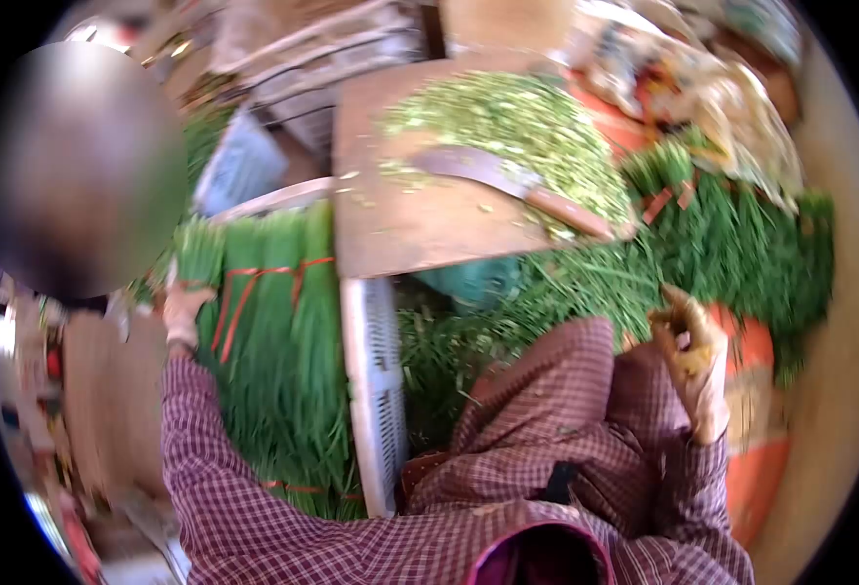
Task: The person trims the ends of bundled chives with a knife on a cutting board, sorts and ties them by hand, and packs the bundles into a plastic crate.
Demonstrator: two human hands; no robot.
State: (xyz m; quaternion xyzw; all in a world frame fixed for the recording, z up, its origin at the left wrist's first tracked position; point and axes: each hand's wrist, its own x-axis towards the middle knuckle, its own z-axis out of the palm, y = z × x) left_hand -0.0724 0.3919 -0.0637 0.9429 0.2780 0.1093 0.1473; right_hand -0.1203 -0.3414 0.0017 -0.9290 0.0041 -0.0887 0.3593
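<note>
My left hand [186, 312] is at the left side of a white plastic crate, its fingers closed against the outermost bundle of garlic chives [198, 255]. More chive bundles [273, 341] lie beside it, tied with red bands. On the right, my right hand [697, 366] is raised above the orange surface, fingers loosely bent and apart, with yellowish patches on them. I see nothing held in it. A knife [507, 185] with a wooden handle lies on the wooden cutting board [419, 239], next to a heap of chopped green pieces [536, 122].
The crate's slotted wall [379, 380] stands left of my knees. Loose green leaves [566, 292] spread below the board. Tied green bundles [741, 244] lie at the right, near plastic bags [702, 97]. Stacked crates [322, 58] stand behind. A blurred round area covers the upper left.
</note>
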